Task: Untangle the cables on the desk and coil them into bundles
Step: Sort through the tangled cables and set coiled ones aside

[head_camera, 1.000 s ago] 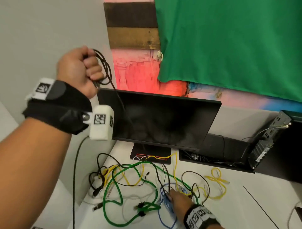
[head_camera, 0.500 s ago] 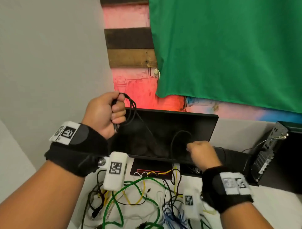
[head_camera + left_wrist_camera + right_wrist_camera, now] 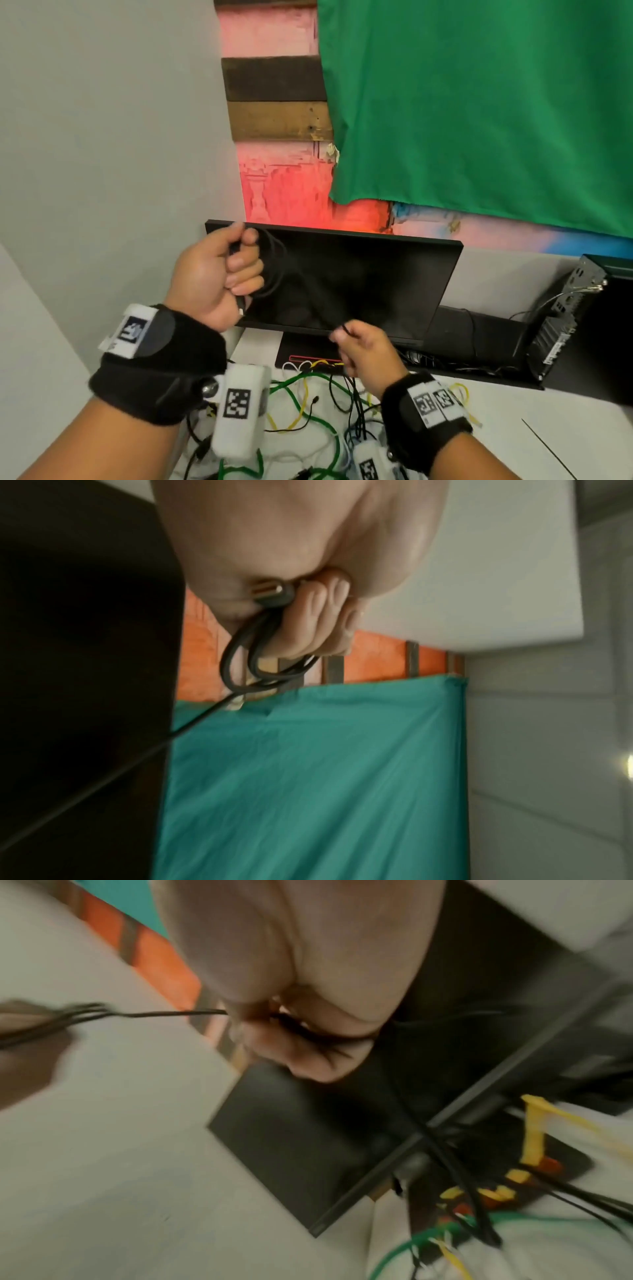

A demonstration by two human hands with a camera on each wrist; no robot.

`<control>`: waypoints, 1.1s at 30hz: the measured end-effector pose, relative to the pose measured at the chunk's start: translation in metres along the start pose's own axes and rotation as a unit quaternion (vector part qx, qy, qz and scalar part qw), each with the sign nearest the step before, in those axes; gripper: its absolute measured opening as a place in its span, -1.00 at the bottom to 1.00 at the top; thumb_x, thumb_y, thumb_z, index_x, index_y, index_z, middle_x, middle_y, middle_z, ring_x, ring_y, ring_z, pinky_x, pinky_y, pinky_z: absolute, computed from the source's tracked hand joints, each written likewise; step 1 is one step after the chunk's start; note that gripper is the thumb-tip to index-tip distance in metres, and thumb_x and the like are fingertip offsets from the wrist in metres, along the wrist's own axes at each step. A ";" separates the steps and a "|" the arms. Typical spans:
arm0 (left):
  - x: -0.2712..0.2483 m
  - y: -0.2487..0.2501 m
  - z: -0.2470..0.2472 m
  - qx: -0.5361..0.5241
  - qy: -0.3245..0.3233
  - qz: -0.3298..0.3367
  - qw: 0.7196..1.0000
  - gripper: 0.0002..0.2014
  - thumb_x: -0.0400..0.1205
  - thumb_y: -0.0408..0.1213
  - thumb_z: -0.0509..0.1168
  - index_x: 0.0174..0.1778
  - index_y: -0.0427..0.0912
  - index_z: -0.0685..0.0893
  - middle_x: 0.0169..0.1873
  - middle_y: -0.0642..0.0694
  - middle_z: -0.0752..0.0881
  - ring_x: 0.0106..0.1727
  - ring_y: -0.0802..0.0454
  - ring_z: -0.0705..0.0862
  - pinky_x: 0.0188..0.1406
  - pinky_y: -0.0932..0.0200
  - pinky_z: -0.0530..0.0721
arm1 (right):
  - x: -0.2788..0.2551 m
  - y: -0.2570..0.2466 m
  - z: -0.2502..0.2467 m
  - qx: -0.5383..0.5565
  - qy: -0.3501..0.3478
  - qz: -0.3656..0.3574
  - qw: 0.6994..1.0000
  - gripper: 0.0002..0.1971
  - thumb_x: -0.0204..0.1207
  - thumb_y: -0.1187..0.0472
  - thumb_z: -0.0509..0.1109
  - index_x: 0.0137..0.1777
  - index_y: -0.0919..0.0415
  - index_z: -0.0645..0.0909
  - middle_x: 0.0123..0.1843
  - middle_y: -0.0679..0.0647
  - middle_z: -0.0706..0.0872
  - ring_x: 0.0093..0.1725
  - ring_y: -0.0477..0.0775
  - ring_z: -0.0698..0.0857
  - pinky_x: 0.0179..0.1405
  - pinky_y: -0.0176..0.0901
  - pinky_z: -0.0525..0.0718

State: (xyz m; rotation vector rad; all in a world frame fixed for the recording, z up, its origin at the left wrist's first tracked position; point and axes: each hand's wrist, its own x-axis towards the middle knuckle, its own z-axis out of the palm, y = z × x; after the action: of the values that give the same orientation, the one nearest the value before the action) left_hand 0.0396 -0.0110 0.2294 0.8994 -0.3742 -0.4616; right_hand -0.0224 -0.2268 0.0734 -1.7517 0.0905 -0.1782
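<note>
Up in front of the dark flat monitor screen [image 3: 359, 284], the left hand [image 3: 215, 277] grips several loops of thin black cable [image 3: 240, 666] in a closed fist. Lower and to its right, the right hand [image 3: 363, 353] pinches the same cable's free run. Beneath both hands, tangled green, yellow and black cables [image 3: 308, 411] lie on the white desk [image 3: 513, 445].
</note>
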 end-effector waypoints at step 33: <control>-0.029 -0.054 -0.052 0.159 0.081 -0.054 0.982 -0.60 0.70 -0.12 0.17 -0.48 -0.14 0.51 -0.67 0.01 0.27 -0.68 0.13 0.18 -0.58 0.14 0.03 | -0.056 0.061 -0.023 -0.019 -0.042 0.089 0.995 -0.97 0.50 0.06 0.53 -0.16 -0.07 0.74 -0.25 -0.02 0.77 -0.21 0.02 0.73 -0.19 -0.08 0.70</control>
State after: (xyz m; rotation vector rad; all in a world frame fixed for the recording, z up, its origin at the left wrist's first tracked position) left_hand 0.0286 0.0094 0.1528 1.2643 -0.2539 -0.4316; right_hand -0.0793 -0.2516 0.0142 -1.7756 0.1884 0.0273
